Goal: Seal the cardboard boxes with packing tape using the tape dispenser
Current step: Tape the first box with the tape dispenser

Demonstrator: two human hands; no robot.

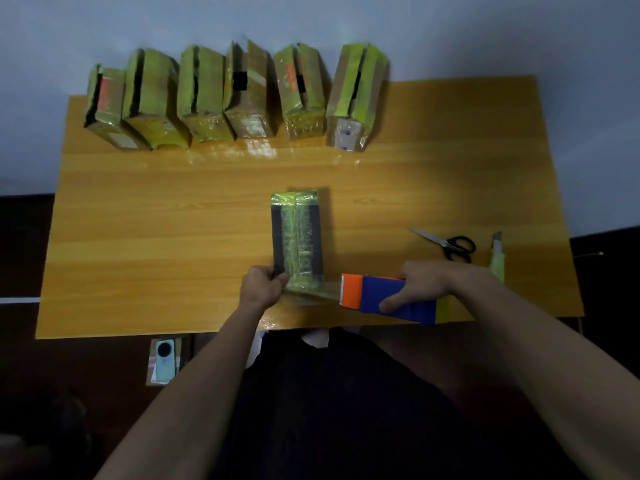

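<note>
STEP: tape being severed at near end of cardboard box (297, 237), mid-table (173, 237) | left hand (261, 285) grips box corner | right hand (424, 284) holds tape dispenser (381, 297), film stretched between | NEXT: blade twisted, tail pressed down

The left hand (264, 285) gripped the near end of the taped box (297, 237). The right hand (420, 285) held the blue-orange tape dispenser (384, 296) beside it, clear tape (322, 293) stretched between them.

Single head-worn view, wide-angle, looking forward and steeply down, close above the surface (138, 237); near edge in frame.
</note>
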